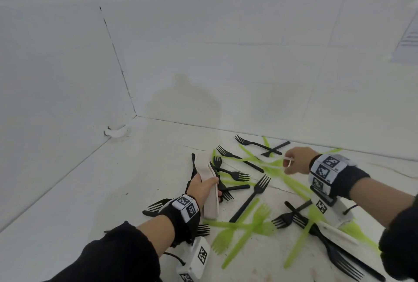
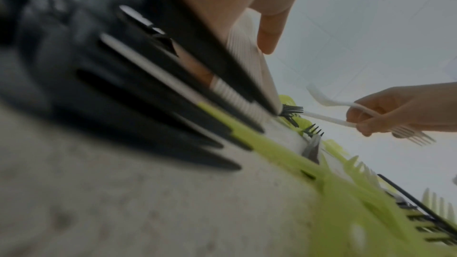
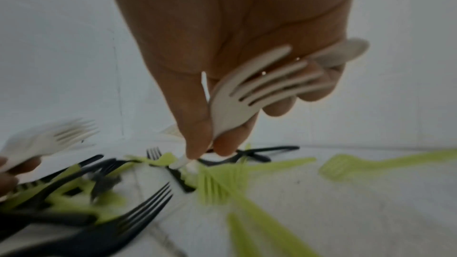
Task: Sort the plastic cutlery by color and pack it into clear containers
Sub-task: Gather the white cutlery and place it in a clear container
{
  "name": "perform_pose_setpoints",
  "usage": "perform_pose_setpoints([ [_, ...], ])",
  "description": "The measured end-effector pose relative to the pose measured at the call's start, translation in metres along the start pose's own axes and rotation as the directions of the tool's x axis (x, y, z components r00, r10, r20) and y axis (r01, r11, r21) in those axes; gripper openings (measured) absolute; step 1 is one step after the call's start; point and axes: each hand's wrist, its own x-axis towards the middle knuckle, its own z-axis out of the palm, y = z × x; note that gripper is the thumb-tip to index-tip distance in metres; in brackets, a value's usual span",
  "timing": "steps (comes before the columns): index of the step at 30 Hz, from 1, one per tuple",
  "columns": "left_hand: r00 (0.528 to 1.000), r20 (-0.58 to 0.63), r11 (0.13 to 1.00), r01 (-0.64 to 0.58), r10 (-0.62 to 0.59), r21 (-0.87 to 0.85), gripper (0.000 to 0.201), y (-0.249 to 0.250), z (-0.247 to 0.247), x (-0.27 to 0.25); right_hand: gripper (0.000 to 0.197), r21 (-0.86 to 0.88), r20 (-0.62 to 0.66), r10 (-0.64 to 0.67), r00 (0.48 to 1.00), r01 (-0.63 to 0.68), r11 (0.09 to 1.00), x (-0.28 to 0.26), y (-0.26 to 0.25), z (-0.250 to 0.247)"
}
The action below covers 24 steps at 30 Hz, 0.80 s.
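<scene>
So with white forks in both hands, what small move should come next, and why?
Probably bring the right hand across to add its white fork to the white stack the left hand grips; no container is in view.

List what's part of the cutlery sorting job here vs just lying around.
Job:
- left hand gripping white cutlery stack
- right hand pinching white fork
- black forks
- green forks

Lying about:
- white clip by the wall corner

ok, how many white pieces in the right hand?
2: a white fork pinched in the right hand, tines out; a second white piece behind it, rounded end showing. More may be hidden.
</scene>
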Motion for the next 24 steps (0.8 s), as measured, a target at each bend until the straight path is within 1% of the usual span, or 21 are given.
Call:
perform_pose_setpoints([
  [2,1.0,0.003,1.0,-0.004,0.004,0.005,0.009,0.0,0.001,0.0,0.021,0.072,-0.112,0.004,0.994,0.004,0.997,-0.003,0.013,-0.012],
  [4,1.0,-0.003,1.0,-0.011,0.011,0.002,0.008,0.001,0.003,-0.001,0.017,0.196,-0.238,-0.039,0.97,0.088,0.977,-0.006,0.023,-0.021],
  [5,1.0,-0.006,1.0,-0.012,0.012,-0.007,0.008,0.001,0.005,-0.002,0.01,0.262,-0.282,-0.073,0.957,0.15,0.953,-0.009,0.025,-0.024],
  [6,1.0,-0.002,1.0,-0.008,0.008,-0.019,0.008,0.002,0.007,-0.004,0.004,0.33,-0.307,-0.109,0.945,0.213,0.919,-0.012,0.024,-0.024],
  [7,1.0,0.014,0.999,-0.003,0.004,-0.034,0.008,0.002,0.01,-0.006,0.004,0.395,-0.323,-0.147,0.935,0.274,0.877,-0.015,0.021,-0.021],
  [9,0.997,0.069,0.997,0.019,-0.014,-0.074,0.009,0.003,0.018,-0.014,0.008,0.484,-0.363,-0.234,0.902,0.398,0.779,-0.022,0.01,-0.013],
  [10,0.994,0.105,0.994,0.042,-0.032,-0.099,0.009,0.003,0.024,-0.019,0.015,0.485,-0.396,-0.283,0.874,0.46,0.744,-0.025,0.004,-0.008],
  [11,0.989,0.139,0.99,0.065,-0.047,-0.125,0.009,0.002,0.029,-0.023,0.025,0.452,-0.431,-0.334,0.838,0.521,0.724,-0.028,-0.003,-0.002],
  [12,0.984,0.167,0.985,0.087,-0.061,-0.151,0.009,0.001,0.033,-0.028,0.033,0.379,-0.468,-0.398,0.789,0.585,0.717,-0.03,-0.01,0.004],
  [13,0.979,0.192,0.979,0.107,-0.073,-0.175,0.008,0.001,0.037,-0.032,0.035,0.266,-0.497,-0.479,0.723,0.653,0.709,-0.032,-0.017,0.01],
  [14,0.973,0.215,0.973,0.124,-0.082,-0.192,0.005,-0.001,0.039,-0.036,0.028,0.143,-0.515,-0.565,0.645,0.714,0.685,-0.032,-0.023,0.017],
  [15,0.968,0.235,0.967,0.138,-0.086,-0.212,0.002,-0.002,0.041,-0.039,0.026,0.05,-0.514,-0.629,0.583,0.753,0.657,-0.032,-0.029,0.025],
  [16,0.965,0.248,0.962,0.147,-0.087,-0.231,0.007,-0.003,0.042,-0.043,0.026,-0.015,-0.507,-0.676,0.535,0.778,0.628,-0.032,-0.034,0.031],
  [17,0.962,0.258,0.955,0.153,-0.086,-0.253,0.014,-0.004,0.043,-0.045,0.026,-0.042,-0.49,-0.705,0.513,0.794,0.607,-0.032,-0.038,0.036],
  [18,0.959,0.271,0.947,0.16,-0.082,-0.278,0.02,-0.006,0.044,-0.047,0.023,-0.048,-0.485,-0.715,0.504,0.801,0.597,-0.033,-0.041,0.04],
  [20,0.956,0.286,0.932,0.161,-0.065,-0.324,0.023,-0.006,0.045,-0.052,0.025,-0.019,-0.504,-0.702,0.503,0.807,0.591,-0.034,-0.045,0.049],
  [22,0.958,0.283,0.93,0.144,-0.045,-0.339,0.025,-0.005,0.046,-0.055,0.029,0.038,-0.52,-0.676,0.522,0.805,0.593,-0.037,-0.048,0.058],
  [24,0.96,0.279,0.94,0.124,-0.032,-0.318,0.03,-0.005,0.047,-0.056,0.03,0.096,-0.552,-0.633,0.543,0.795,0.599,-0.039,-0.049,0.066],
])
